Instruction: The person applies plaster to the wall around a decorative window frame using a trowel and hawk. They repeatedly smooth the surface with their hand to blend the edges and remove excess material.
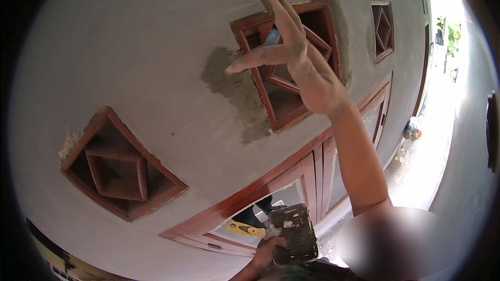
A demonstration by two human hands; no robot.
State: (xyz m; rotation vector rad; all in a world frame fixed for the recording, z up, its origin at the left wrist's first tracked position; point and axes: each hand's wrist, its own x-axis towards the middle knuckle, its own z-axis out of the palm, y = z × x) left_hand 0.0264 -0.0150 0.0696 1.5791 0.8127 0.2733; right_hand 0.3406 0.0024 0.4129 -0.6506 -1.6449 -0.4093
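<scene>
A person's bare right hand (315, 83) is raised in front of a reddish-brown wooden vent frame (286, 121) set into a grey plastered wall (156, 31). Its thumb points left over a patch of darker mortar (224, 83) beside the frame, and its fingers reach upward, spread wide from the thumb; whether the thumb touches the mortar is unclear. Low in the view, the left hand (267, 252) grips a dark, plaster-smeared rectangular board (299, 237). A yellow-handled scraper (244, 229) lies against the board, just above that hand; I cannot tell whether the fingers hold it too. A similar vent (166, 181) is at lower left, above reddish-brown framed windows (308, 174).
</scene>
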